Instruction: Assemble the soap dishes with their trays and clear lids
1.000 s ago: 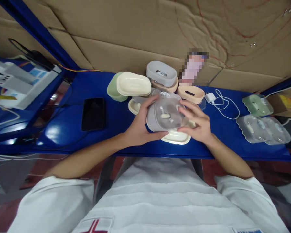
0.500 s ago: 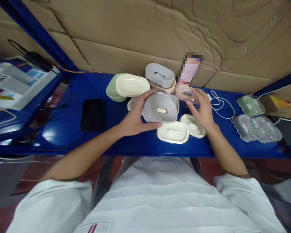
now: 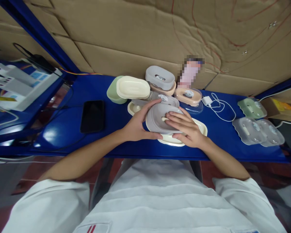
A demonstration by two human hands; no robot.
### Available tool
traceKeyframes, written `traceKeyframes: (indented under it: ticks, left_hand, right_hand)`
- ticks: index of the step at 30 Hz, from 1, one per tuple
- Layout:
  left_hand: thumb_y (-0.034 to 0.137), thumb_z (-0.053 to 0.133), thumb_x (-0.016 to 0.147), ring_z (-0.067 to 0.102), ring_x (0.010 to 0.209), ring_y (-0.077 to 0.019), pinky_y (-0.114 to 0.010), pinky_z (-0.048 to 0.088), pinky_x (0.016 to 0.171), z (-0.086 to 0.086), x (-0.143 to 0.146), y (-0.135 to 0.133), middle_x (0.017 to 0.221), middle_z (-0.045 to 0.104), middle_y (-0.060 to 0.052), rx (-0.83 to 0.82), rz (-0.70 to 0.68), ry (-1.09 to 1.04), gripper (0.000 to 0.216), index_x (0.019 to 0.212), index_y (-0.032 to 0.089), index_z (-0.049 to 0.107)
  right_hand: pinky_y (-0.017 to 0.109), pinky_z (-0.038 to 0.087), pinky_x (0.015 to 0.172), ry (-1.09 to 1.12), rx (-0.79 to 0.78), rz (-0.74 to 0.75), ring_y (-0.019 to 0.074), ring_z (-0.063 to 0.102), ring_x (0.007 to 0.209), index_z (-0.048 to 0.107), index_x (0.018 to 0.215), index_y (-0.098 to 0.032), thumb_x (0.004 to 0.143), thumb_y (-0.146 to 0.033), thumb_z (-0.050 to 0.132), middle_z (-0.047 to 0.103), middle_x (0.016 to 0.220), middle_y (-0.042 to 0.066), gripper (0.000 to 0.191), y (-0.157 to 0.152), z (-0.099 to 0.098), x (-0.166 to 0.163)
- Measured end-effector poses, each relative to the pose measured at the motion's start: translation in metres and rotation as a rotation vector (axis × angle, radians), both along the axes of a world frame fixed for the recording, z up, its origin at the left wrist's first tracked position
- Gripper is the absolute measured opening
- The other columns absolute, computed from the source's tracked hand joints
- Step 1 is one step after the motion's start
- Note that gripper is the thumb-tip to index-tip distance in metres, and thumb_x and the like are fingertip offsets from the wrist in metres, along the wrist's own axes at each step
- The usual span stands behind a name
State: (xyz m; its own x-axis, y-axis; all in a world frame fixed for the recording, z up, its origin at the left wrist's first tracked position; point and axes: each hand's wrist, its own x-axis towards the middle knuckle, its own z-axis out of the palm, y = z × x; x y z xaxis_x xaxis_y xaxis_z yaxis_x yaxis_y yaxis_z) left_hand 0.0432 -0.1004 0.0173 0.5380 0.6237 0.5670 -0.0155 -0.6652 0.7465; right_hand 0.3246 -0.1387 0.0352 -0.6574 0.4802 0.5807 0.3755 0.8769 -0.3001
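My left hand (image 3: 138,125) grips a grey oval plastic box (image 3: 155,119), which looks like a soap box, by its left end, thumb along the near edge. Across the right side of the same box lies my right hand (image 3: 188,127), its fingers reaching inside to a small cream piece (image 3: 164,119) and its thumb at the near rim. Under the box, partly covered, lie cream oval trays (image 3: 171,140). Just behind it a grey piece with a round label (image 3: 163,98) rests on the table.
Behind stand a grey box (image 3: 160,76), a cream tray (image 3: 133,88) on a green box (image 3: 115,94), and a peach box (image 3: 188,95). A black phone (image 3: 92,116) lies left, a white charger (image 3: 207,101) right. Clear-lidded boxes (image 3: 251,129) sit far right on the blue table (image 3: 126,149).
My right hand has moved from beside the peach box, left and nearer, onto the grey box. The grey box has shifted slightly nearer and right in my left hand.
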Motion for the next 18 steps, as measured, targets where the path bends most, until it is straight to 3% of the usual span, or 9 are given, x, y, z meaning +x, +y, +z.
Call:
traceKeyframes:
  ticks: [2,5,8,10,13,15,18]
  left_hand:
    - [0.067,0.094,0.079,0.045,0.16,-0.0441,-0.062,0.042,0.131,0.001,-0.001,0.0,0.175,0.041,-0.018,-0.013,-0.013,0.009,0.121,0.174,0.033,0.029]
    - [0.066,0.095,0.079,0.041,0.163,-0.043,-0.062,0.042,0.131,0.006,-0.004,0.0,0.179,0.035,-0.015,-0.002,-0.028,0.034,0.123,0.176,0.037,0.024]
    - [0.062,0.093,0.084,0.052,0.156,-0.0421,-0.062,0.045,0.128,0.014,-0.011,0.007,0.17,0.047,-0.016,0.046,0.008,-0.003,0.11,0.172,0.033,0.035]
    - [0.062,0.094,0.082,0.058,0.149,-0.0404,-0.061,0.047,0.127,0.018,-0.018,0.017,0.161,0.056,-0.015,0.082,0.095,-0.061,0.101,0.165,0.031,0.044]
    - [0.07,0.093,0.078,0.057,0.148,-0.037,-0.059,0.047,0.127,0.016,-0.029,0.036,0.156,0.057,-0.011,0.113,0.312,-0.151,0.097,0.155,0.034,0.046]
    - [0.074,0.091,0.079,0.054,0.15,-0.0344,-0.056,0.048,0.127,0.011,-0.034,0.048,0.155,0.054,-0.009,0.117,0.436,-0.221,0.095,0.151,0.035,0.044]
    - [0.075,0.091,0.078,0.055,0.146,-0.0313,-0.053,0.05,0.125,0.001,-0.037,0.062,0.151,0.053,-0.008,0.103,0.52,-0.289,0.092,0.145,0.035,0.043]
  right_hand:
    - [0.06,0.034,0.136,0.067,-0.064,0.01,0.0283,0.063,0.148,0.053,0.165,-0.03,0.113,-0.042,0.057,0.07,0.152,0.009,0.053,-0.002,0.004,0.002]
    - [0.053,0.049,0.127,0.197,-0.114,-0.034,0.0271,0.07,0.139,0.061,0.158,-0.031,0.114,-0.044,0.053,0.076,0.143,0.008,0.047,-0.004,0.008,0.007]
    - [0.045,0.061,0.11,0.304,-0.014,-0.197,0.0272,0.075,0.129,0.066,0.152,-0.031,0.114,-0.045,0.053,0.078,0.137,0.008,0.043,-0.001,0.008,0.013]
    - [0.046,0.059,0.108,0.322,0.108,-0.348,0.0287,0.075,0.126,0.069,0.147,-0.03,0.113,-0.046,0.055,0.079,0.134,0.009,0.041,0.005,0.006,0.019]
    - [0.053,0.047,0.119,0.152,0.184,-0.495,0.0307,0.072,0.129,0.073,0.141,-0.029,0.112,-0.046,0.057,0.08,0.132,0.008,0.037,0.02,0.001,0.03]
    - [0.055,0.041,0.122,-0.008,0.141,-0.5,0.0301,0.07,0.132,0.074,0.14,-0.03,0.112,-0.046,0.057,0.079,0.135,0.007,0.036,0.032,-0.005,0.036]
    - [0.053,0.043,0.121,-0.119,0.087,-0.45,0.0293,0.066,0.137,0.074,0.139,-0.03,0.112,-0.049,0.056,0.075,0.144,0.008,0.038,0.048,-0.013,0.041]
